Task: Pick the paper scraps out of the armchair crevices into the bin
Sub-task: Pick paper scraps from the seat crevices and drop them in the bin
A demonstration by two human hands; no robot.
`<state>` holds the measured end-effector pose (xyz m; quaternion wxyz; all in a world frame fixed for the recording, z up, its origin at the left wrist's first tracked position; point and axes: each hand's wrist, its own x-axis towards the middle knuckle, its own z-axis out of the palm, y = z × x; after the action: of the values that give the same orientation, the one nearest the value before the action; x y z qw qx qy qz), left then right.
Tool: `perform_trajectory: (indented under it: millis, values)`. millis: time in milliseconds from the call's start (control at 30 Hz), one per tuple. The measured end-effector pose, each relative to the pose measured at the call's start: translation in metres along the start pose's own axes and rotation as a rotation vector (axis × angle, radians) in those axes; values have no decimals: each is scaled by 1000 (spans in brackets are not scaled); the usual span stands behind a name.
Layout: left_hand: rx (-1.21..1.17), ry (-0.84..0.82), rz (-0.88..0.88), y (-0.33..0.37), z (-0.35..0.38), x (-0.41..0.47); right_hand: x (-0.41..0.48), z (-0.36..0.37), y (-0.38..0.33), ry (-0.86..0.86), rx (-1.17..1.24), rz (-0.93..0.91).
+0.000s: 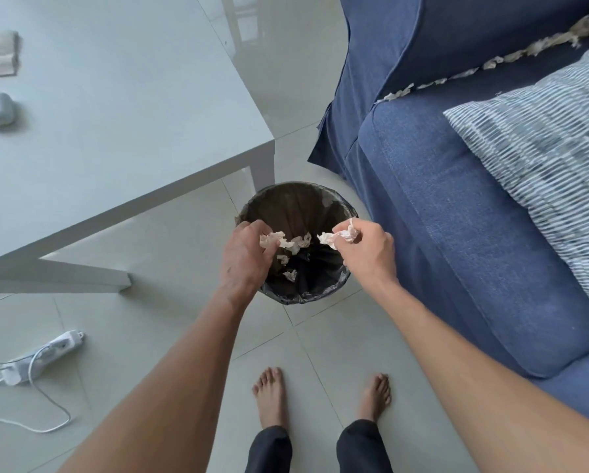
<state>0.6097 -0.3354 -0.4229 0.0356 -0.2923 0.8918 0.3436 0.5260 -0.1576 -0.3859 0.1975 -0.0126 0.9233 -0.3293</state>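
Paper scraps (325,237) held over the black-lined bin (296,183) beside a blue armchair (439,216).
The left hand (243,257) and right hand (368,249) each pinch crumpled scraps above the opening; a few lie inside, more line the armchair crevice (433,84). Letting go low and centred should keep pieces off the floor (320,353).

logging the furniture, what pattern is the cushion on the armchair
The cushion is white with broken dark blue-grey stripes, seen in the head view.
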Motion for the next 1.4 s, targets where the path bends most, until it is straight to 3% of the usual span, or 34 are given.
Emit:
perform_trajectory:
  millis: [767, 967, 1400]
  values:
    - [102, -27, -118, -34, 20, -3, 4, 28, 18, -21, -84, 69]
    - [159, -43, -140, -44, 22, -10, 5, 44, 21, -58, -149, -7]
    - [179, -47, -118, -35, 17, -17, 12, 47, 39, -241, -198, 39]
